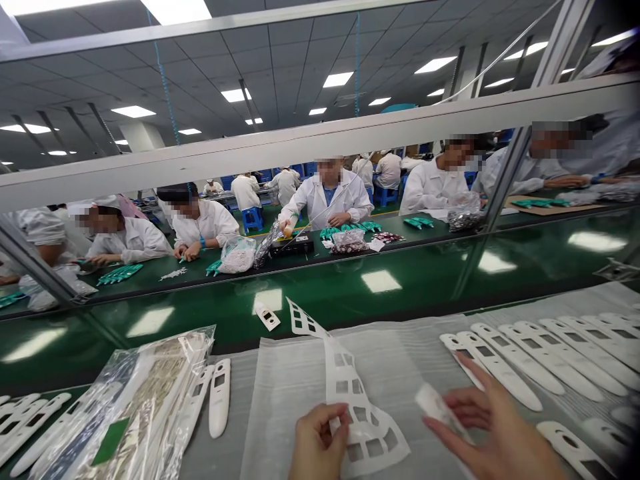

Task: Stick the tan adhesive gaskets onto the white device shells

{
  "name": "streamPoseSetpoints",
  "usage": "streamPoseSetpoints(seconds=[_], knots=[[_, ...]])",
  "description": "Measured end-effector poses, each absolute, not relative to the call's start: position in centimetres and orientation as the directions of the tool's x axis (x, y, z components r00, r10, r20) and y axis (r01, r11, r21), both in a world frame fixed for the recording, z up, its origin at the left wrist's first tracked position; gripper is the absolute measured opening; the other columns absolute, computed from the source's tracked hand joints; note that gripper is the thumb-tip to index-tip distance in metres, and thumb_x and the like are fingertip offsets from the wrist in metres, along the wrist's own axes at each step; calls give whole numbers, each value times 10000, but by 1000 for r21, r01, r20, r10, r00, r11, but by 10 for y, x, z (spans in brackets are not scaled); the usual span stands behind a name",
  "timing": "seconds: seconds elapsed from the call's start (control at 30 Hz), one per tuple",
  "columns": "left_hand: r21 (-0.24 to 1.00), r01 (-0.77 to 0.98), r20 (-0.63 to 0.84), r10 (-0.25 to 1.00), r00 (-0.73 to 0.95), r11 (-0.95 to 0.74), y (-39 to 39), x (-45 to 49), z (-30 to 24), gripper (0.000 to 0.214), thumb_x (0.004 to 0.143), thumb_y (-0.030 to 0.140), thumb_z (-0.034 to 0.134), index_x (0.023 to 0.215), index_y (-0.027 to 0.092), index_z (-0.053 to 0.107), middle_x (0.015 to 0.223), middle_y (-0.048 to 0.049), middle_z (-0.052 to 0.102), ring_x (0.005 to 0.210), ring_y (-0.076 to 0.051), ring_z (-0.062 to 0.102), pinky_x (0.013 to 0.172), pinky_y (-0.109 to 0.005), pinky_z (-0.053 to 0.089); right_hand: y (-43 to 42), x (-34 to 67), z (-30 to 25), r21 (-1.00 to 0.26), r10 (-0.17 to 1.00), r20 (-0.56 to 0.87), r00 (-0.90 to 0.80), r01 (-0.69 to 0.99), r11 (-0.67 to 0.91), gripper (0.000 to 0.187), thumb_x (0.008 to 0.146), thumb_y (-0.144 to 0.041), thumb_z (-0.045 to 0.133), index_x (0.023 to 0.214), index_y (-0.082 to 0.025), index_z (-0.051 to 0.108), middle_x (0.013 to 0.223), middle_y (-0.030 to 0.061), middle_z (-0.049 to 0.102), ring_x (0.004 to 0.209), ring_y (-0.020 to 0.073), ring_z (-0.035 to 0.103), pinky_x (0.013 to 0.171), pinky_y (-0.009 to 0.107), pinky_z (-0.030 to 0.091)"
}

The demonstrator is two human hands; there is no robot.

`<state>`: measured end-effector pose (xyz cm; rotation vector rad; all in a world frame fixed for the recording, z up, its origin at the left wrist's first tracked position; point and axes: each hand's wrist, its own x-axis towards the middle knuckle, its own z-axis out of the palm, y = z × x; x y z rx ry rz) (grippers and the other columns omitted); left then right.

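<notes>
From the left hand (320, 440), bare pale sheet (280, 380) gives passage at 11 o'clock; cut-out strip (358, 400) obstructs 12, white devices (543, 370) 2, plastic bag (150, 393) 9.

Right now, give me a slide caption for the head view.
Left hand pinching a curling white cut-out sheet, right hand holding a blurred white piece, near white devices.

The white piece (435, 404) looks blurred; the bottom edge crops the plastic bag (143, 403).
</notes>
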<state>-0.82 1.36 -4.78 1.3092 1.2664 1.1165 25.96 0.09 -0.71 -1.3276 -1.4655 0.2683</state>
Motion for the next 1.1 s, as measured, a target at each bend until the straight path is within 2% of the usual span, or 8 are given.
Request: streamPoseSetpoints(seconds=[0.17,0.27,0.5,0.63,0.73,0.83,0.93,1.1], knots=[[980,91,159,975,156,-175,3,-7,-28,419,834,543,583,932,176,760,987,-137,697,884,-241,647,805,-337,509,21,165,22,-864,939,341,49,411,292,849,772,-391,695,1459,-214,226,875,41,659,640,164,666,607,282,609],[979,2,196,948,252,-203,-4,-4,-13,504,866,603,485,987,193,752,1040,-132,693,997,-273,625,920,-372,474,29,141,17,-878,954,293,67,415,241,832,791,-395,656,1453,-189,196,886,39,634,592,145,625,566,289,593],[983,-172,6,926,378,63,-9,7,-9,504,823,516,633,1161,142,640,1087,-134,687,983,-261,645,882,-373,509,25,139,9,-893,974,198,110,429,134,834,811,-465,635,1469,-197,198,903,44,638,591,157,616,536,313,575],[960,-184,-134,923,361,211,-9,7,-16,511,788,538,667,1053,102,656,861,-105,706,761,-206,646,719,-323,530,27,156,19,-790,871,445,208,550,272,553,842,-401,622,1337,-226,449,1079,101,622,789,199,612,741,407,558],[949,-182,-185,924,335,256,-10,5,-14,479,755,531,705,978,109,665,833,-84,690,750,-190,618,700,-300,514,29,173,28,-766,778,558,289,541,349,210,802,-338,694,978,-233,647,1041,85,581,950,239,573,844,427,494],[934,-196,-223,915,336,299,-10,4,-10,451,755,509,713,959,111,657,824,-74,682,733,-176,605,694,-295,511,31,182,33,-963,956,235,175,179,204,187,720,-370,777,700,-225,660,916,50,567,914,223,576,803,373,482],[915,-217,-254,904,343,339,-10,6,-6,427,753,500,719,925,117,640,782,-57,673,694,-164,613,681,-294,521,33,179,32,-990,991,-93,-91,-102,-102,274,654,-421,815,601,-204,656,786,23,556,727,162,551,670,313,467],[884,-229,-304,873,381,407,-12,6,-1,373,733,452,750,856,119,631,690,-34,659,612,-152,626,624,-284,537,32,170,26,-973,970,-182,-160,-115,-201,259,656,-383,827,585,-198,659,690,-4,546,665,130,527,654,281,442]])
